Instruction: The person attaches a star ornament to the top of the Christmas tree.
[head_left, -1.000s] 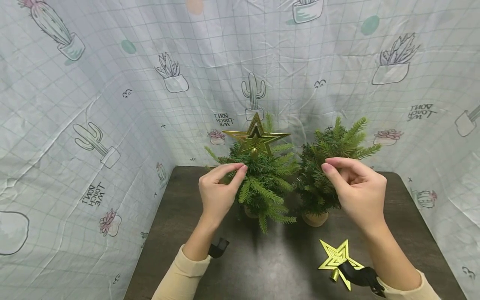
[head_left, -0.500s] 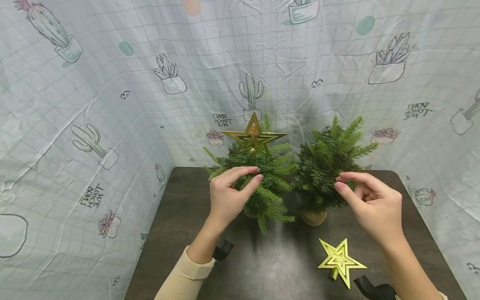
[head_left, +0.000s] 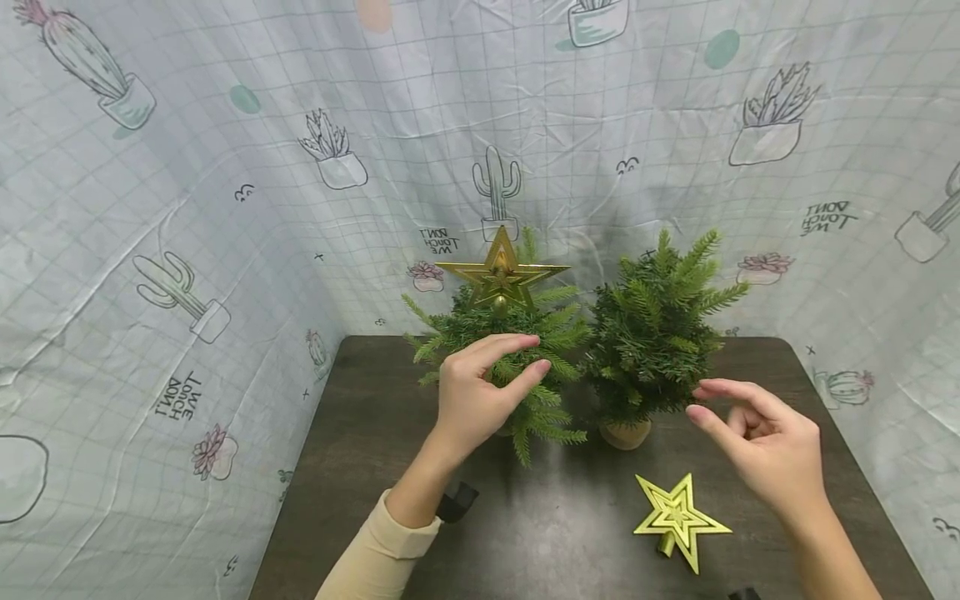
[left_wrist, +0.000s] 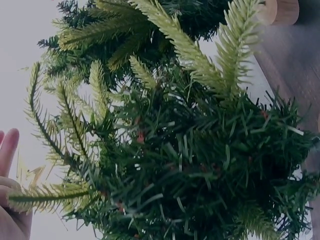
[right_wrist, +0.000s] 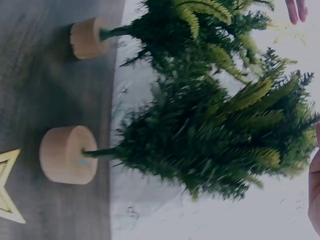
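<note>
head view: left hand point(head_left: 476, 396) before starred tree point(head_left: 562, 333), right hand point(head_left: 776, 450) near other tree point(head_left: 652, 342), fingers point(head_left: 517, 342) loose on both.

Beyond the far edge of my dark desk point(head_left: 375, 433) hung a pale, creased, gridded cloth point(head_left: 577, 158), also flanking the side edges; I saw potted cacti point(head_left: 497, 183) printed there, and backward lettering point(head_left: 828, 218) past the far right corner.

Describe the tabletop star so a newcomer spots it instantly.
On the dark table, find the wooden base of the right-hand tree. Lower right of it in the head view, the gold star lies flat, unlike the other star, which stands atop the left-hand tree.
</note>
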